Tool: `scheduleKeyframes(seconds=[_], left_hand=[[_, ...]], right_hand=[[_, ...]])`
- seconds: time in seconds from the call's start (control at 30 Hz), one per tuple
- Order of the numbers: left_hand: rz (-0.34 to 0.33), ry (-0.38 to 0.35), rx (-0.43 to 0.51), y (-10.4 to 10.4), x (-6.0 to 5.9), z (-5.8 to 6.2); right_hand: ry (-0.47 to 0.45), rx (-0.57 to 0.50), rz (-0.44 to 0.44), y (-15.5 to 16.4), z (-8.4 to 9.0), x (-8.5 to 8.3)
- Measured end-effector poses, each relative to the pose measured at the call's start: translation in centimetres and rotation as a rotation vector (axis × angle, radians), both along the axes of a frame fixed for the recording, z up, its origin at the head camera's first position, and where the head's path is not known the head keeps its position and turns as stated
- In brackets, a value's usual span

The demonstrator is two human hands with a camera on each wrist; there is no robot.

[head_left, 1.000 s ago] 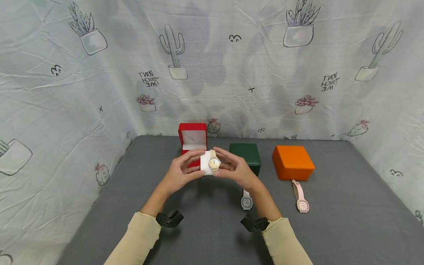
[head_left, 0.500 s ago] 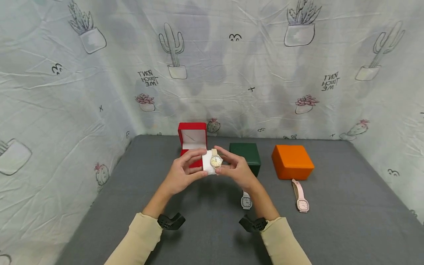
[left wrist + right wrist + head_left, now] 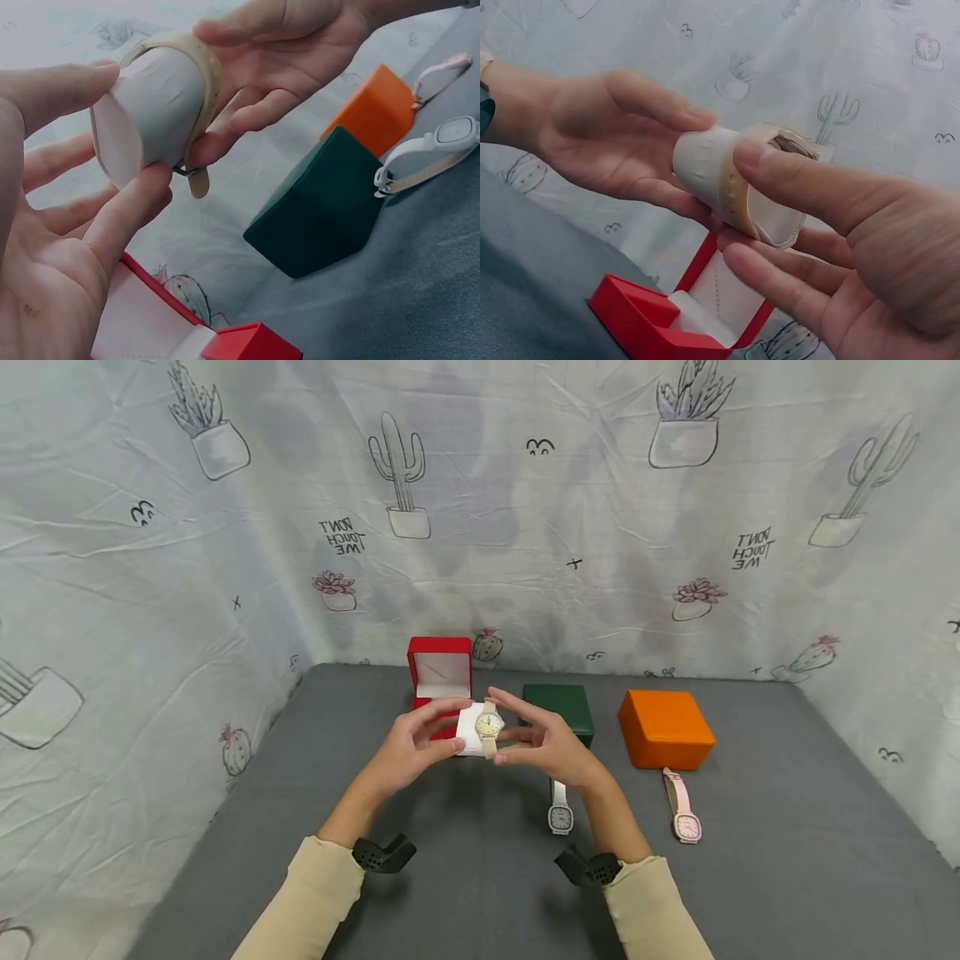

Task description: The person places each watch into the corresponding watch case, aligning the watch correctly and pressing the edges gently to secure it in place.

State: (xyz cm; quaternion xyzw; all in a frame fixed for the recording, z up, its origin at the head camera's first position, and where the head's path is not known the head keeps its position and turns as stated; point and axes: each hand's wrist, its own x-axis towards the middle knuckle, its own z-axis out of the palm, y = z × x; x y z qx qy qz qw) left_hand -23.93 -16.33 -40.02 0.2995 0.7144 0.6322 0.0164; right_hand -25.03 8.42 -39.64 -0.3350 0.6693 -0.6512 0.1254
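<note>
A white cushion (image 3: 469, 737) with a beige-strapped watch (image 3: 489, 725) wrapped round it is held above the grey table (image 3: 465, 877), just in front of the open red box (image 3: 440, 678). My left hand (image 3: 408, 747) pinches the cushion (image 3: 150, 112) between thumb and fingers. My right hand (image 3: 542, 739) pinches the watch strap (image 3: 731, 187), thumb on top and fingers beneath. The strap's loose end (image 3: 199, 182) hangs by the buckle. The red box (image 3: 652, 315) lies open under the hands, showing its white lining.
A shut green box (image 3: 558, 708) and a shut orange box (image 3: 663, 727) stand right of the red one. A white-strapped watch (image 3: 559, 810) and a pink watch (image 3: 684, 810) lie flat in front of them. Cactus-print cloth walls close the table's back and sides.
The cushion has turned slightly in the hands, so the strap now shows below the dial. The right hand's fingers have spread further over the watch. The boxes and the other watches have not moved.
</note>
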Motion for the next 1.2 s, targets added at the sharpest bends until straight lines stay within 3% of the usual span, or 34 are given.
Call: scheduleKeyframes(seconds=[0.17,0.7,1.0,1.2], left_hand=[[-0.026,-0.010,0.001,-0.3,0.0,0.0],[0.031,-0.026,0.046,0.7,0.0,-0.8],[-0.005,-0.038,0.027,1.0,-0.4,-1.4],[0.010,-0.009,0.062,1.0,-0.5,-1.2]], right_hand=[[0.017,0.001,0.005,0.1,0.1,0.1],[0.010,0.001,-0.044,-0.6,-0.7,-0.1],[0.061,0.173,-0.142,-0.2,-0.2,0.1],[0.107,0.174,-0.201,0.2,0.3,0.0]])
